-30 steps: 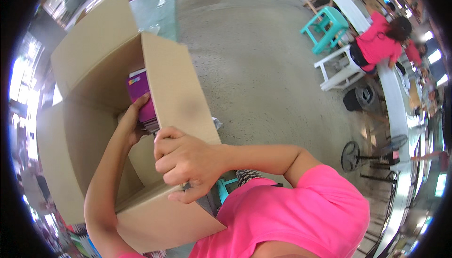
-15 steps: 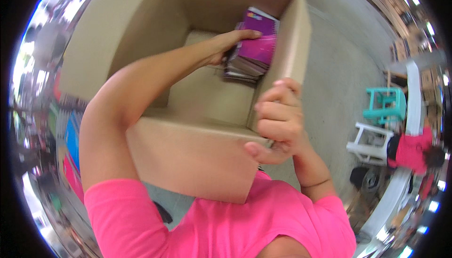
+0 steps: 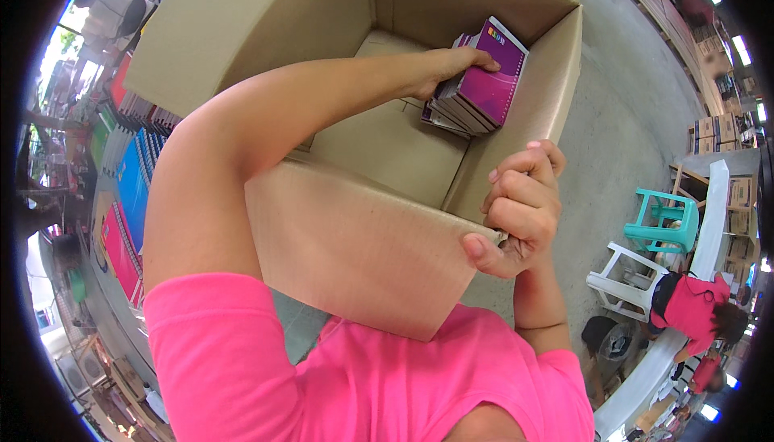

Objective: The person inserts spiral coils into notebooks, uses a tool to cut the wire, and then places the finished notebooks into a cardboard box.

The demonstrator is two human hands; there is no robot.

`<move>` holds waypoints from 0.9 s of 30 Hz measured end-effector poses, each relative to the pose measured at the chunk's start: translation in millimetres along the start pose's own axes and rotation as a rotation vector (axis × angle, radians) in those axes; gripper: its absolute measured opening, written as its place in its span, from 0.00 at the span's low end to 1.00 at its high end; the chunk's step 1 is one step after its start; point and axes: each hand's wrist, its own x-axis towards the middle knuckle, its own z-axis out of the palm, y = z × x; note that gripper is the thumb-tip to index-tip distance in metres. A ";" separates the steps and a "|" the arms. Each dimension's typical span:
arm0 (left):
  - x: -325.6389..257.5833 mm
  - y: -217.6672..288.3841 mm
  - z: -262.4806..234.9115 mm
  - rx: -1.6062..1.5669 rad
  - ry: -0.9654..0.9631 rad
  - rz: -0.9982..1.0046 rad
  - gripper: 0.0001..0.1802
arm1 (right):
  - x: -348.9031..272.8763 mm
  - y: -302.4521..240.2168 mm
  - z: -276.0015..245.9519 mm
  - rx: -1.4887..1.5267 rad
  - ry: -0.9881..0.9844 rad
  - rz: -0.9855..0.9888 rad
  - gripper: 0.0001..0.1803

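Note:
A large open cardboard box stands in front of me, its near flap folded out toward my body. Deep in its far right corner is a stack of purple-covered spiral notebooks, leaning slightly against the right wall. My left hand reaches down inside and grips this stack, thumb on the top cover; its other fingers are mostly hidden behind the stack's left side. My right hand is closed around the near right corner of the box, fingers curled over the rim and thumb on the near side.
To the left lie stacked spiral notebooks with a blue cover and a pink cover. A green stool and a white stool stand at the right. Beside them, a person in a pink shirt works at a long table.
The box, the notebook stack and both my hands have shifted right in the view. My left hand keeps its grip on the stack, and my right hand stays on the box corner.

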 end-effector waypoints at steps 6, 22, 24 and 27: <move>-6.2 2.6 5.3 -0.041 -0.045 0.006 0.19 | 3.5 0.4 -3.0 0.001 0.004 -0.005 0.21; 3.4 -3.7 4.7 -0.200 -0.110 0.081 0.27 | 7.0 3.1 -5.0 0.040 0.012 -0.004 0.20; 4.8 -1.0 -1.0 -0.124 -0.056 0.089 0.29 | 10.8 6.6 -4.3 0.052 0.020 -0.006 0.19; -6.7 4.7 -4.5 -0.101 0.016 0.165 0.29 | 14.0 13.3 13.0 0.108 0.151 -0.093 0.20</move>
